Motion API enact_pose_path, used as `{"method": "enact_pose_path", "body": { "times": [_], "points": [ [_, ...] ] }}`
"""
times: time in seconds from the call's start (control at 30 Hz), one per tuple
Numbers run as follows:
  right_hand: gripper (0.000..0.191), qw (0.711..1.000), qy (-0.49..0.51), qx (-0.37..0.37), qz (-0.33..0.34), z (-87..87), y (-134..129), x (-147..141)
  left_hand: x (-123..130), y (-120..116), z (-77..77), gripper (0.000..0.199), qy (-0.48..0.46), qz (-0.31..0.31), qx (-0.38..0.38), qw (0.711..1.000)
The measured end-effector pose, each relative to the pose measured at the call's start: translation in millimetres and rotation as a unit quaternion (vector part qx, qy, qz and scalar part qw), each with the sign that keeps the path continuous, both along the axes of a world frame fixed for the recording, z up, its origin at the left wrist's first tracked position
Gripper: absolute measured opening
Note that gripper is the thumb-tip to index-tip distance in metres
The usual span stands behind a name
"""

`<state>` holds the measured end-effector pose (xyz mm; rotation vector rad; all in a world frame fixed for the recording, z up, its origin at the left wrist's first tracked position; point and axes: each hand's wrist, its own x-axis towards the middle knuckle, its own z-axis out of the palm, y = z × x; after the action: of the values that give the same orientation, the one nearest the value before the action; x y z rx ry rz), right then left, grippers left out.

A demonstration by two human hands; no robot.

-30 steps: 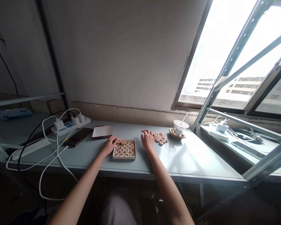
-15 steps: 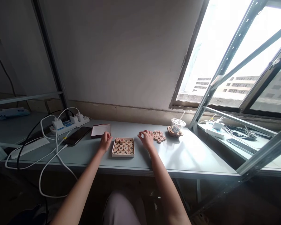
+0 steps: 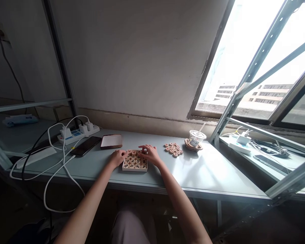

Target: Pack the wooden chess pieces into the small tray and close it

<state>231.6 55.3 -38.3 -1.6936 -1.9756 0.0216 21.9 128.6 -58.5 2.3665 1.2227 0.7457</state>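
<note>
A shallow white box (image 3: 135, 170) holds rows of round wooden xiangqi pieces (image 3: 132, 161), their characters facing up. My right hand (image 3: 150, 154) reaches over the box's far right corner, fingers bent down, pinching what looks like a xiangqi piece mostly covered by the fingers. At the far left corner my left hand (image 3: 118, 158) is closed, its fingertips against the box edge; whatever they may hold is hidden. To the right, a cluster of loose xiangqi pieces with red characters (image 3: 173, 149) lies flat on the table. The box lid (image 3: 111, 141) rests inside-up behind my left hand.
A lidded plastic cup with straw (image 3: 197, 138) stands in a brown holder (image 3: 193, 146) at the right. On the left are a black phone (image 3: 86, 146), a power strip (image 3: 77, 135) and looping white cables (image 3: 63, 159). Metal frame posts (image 3: 220, 127) rise at the table's ends.
My right hand has moved left from beside the loose pieces to over the box. My left hand has shifted right to the box's edge. The view has turned slightly left.
</note>
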Motion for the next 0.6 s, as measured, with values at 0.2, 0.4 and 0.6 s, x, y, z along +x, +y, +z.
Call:
{"method": "enact_pose_path", "body": {
  "times": [0.2,0.4,0.6],
  "points": [
    [0.048,1.000,-0.022,0.021,0.005,2.0,1.2,-6.7,0.8,-1.0,1.9,0.038,-0.005,-0.001,-0.010,1.000],
    [0.051,0.999,-0.047,0.012,-0.012,5.4,7.7,-14.5,1.3,0.3,1.8,0.040,0.001,-0.008,-0.015,1.000],
    [0.037,0.999,-0.052,-0.005,-0.009,-1.6,12.3,-20.6,1.7,-0.6,3.6,0.040,0.005,-0.002,-0.008,1.000]
  ]
}}
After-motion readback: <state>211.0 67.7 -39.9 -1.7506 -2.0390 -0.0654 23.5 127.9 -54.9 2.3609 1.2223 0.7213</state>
